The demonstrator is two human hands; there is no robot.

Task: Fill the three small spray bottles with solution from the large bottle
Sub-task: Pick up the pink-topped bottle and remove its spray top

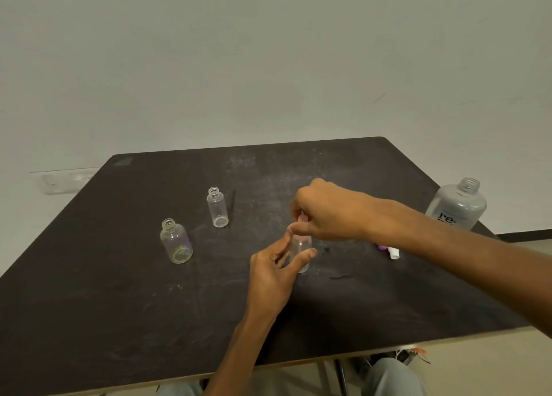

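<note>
- Here, at a dark, scuffed table (119,276) set against a pale wall, a person is working with both bare hands near the middle of the top.
- The left hand (273,271) holds a small clear bottle (302,248) upright on the table, thumb on its right side and fingers curved round its left, so the bottle sits between them.
- The right hand (324,212) comes in from the right, above that bottle, with its fingertips bunched together on a pale pink spray cap (302,218) at the bottle's neck.
- The cap is mostly hidden by the fingers, so whether it is screwed on or already loose I cannot tell.
- Well to the left stands a second small bottle (176,242), round-shouldered, upright, with its neck open.
- Behind it and a little to the right stands a third small bottle (217,207), slimmer, upright, also uncapped.
- Both look empty, though clear liquid would be hard to make out from here.
- The large bottle (458,204) stands at the far right edge of the table, upright, its cap off, with dark lettering on its front; the right forearm crosses in front of its base.
- Just under that forearm, on the tabletop, lie a white spray cap (393,253) and a purple piece (381,247), touching or nearly so.
</note>
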